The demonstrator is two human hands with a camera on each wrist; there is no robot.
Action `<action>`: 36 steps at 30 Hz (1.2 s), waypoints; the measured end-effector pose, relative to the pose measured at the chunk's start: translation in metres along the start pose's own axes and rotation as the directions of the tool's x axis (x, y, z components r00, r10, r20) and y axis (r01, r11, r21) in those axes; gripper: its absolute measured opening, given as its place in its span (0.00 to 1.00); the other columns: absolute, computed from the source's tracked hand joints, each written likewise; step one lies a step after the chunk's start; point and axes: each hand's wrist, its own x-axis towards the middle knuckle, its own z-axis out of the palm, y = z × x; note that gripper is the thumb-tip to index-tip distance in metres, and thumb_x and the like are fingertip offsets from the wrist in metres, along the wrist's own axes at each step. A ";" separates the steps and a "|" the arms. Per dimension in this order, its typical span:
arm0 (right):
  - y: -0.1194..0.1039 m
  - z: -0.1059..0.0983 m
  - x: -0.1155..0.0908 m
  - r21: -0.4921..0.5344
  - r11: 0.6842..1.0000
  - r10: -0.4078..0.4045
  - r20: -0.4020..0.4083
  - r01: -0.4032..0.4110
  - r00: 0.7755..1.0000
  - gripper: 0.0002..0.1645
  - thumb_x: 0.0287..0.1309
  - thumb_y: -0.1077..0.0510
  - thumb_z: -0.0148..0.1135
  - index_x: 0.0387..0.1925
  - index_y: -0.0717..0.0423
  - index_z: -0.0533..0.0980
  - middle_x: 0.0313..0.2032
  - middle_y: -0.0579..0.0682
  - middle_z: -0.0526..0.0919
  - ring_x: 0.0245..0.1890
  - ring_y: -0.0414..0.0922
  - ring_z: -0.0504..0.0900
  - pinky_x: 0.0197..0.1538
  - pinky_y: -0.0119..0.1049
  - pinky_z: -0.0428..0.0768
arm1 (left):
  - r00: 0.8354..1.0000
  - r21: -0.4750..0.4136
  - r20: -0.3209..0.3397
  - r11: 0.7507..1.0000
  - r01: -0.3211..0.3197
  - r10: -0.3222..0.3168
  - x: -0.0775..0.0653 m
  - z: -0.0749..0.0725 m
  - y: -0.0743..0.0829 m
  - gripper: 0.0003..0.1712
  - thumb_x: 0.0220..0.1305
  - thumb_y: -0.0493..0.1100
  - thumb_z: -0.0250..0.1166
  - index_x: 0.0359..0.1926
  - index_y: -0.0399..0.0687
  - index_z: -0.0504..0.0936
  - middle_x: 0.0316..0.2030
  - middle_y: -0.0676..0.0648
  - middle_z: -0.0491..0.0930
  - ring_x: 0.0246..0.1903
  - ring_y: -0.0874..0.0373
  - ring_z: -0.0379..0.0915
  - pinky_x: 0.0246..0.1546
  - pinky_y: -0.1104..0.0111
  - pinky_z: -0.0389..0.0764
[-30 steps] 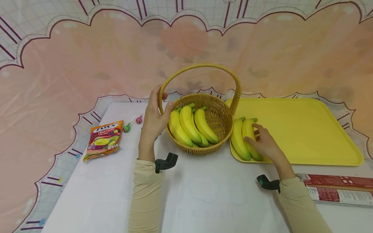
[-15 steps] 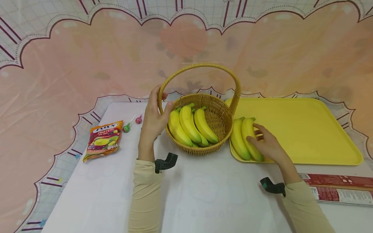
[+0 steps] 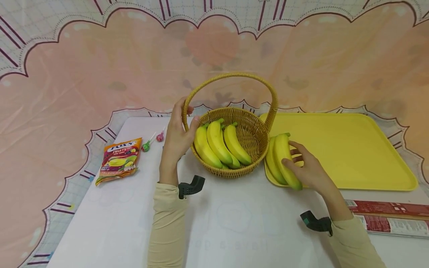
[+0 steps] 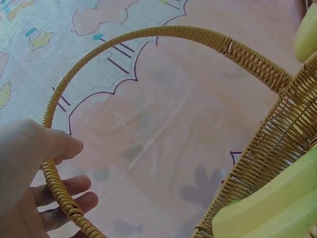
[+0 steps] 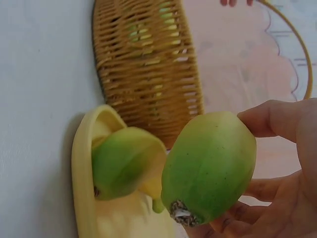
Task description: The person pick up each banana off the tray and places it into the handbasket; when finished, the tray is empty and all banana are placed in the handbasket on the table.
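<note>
My left hand (image 3: pixel 175 137) grips the handle (image 4: pixel 58 191) of a round wicker basket (image 3: pixel 231 173) on its left side, the thumb on one side and fingers on the other. Several yellow bananas (image 3: pixel 218 143) with green tips lie in the basket's left part. My right hand (image 3: pixel 310 167) pinches a banana (image 3: pixel 284 158) between thumb and fingers. The right wrist view shows this banana (image 5: pixel 213 163) raised above the tray, its green end toward the camera. A second banana (image 5: pixel 124 163) lies in the tray's near left corner, partly hidden in the head view by the held one.
A yellow tray (image 3: pixel 348 149) stands right of the basket, its left end against it. At left lie an orange candy bag (image 3: pixel 118 160), a green lollipop (image 3: pixel 145 146) and a pink lollipop (image 3: pixel 160 137). A red and white flat package (image 3: pixel 392 217) lies near the right edge.
My right hand has lifted one banana off the tray and shifted it slightly left, over the other banana. The left hand and the basket have stayed put.
</note>
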 end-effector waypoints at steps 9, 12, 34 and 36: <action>-0.016 0.003 -0.009 0.013 0.997 -0.075 -0.034 0.075 0.997 0.41 0.64 0.46 0.54 0.72 0.52 0.50 0.58 0.63 0.68 0.52 0.57 0.72 0.49 0.51 0.77 | 1.000 -0.003 0.001 1.000 -0.017 0.017 0.000 0.000 -0.001 0.32 0.65 0.40 0.57 0.68 0.49 0.58 0.51 0.43 0.71 0.54 0.50 0.66 0.57 0.55 0.67; -0.023 0.005 -0.011 0.029 0.995 -0.099 -0.034 0.100 0.994 0.41 0.64 0.47 0.55 0.72 0.51 0.51 0.57 0.62 0.68 0.52 0.55 0.72 0.49 0.50 0.76 | 1.000 -0.007 0.001 1.000 -0.019 0.019 0.000 0.000 -0.001 0.32 0.65 0.40 0.57 0.68 0.48 0.58 0.50 0.42 0.71 0.54 0.48 0.66 0.57 0.54 0.67; -0.058 0.018 0.005 0.093 0.973 -0.212 -0.006 0.212 0.977 0.40 0.62 0.51 0.58 0.70 0.50 0.52 0.56 0.59 0.69 0.48 0.52 0.74 0.47 0.45 0.75 | 1.000 -0.012 0.008 1.000 0.004 -0.004 0.001 -0.001 -0.002 0.32 0.66 0.41 0.57 0.68 0.51 0.58 0.51 0.43 0.71 0.55 0.51 0.66 0.58 0.53 0.67; -0.060 0.020 0.010 0.091 0.973 -0.212 0.009 0.211 0.977 0.40 0.62 0.51 0.57 0.71 0.50 0.51 0.56 0.59 0.69 0.49 0.52 0.74 0.48 0.45 0.75 | 1.000 -0.015 0.010 1.000 0.004 -0.004 0.001 -0.001 -0.002 0.32 0.66 0.41 0.57 0.68 0.51 0.57 0.52 0.43 0.71 0.55 0.51 0.66 0.58 0.54 0.67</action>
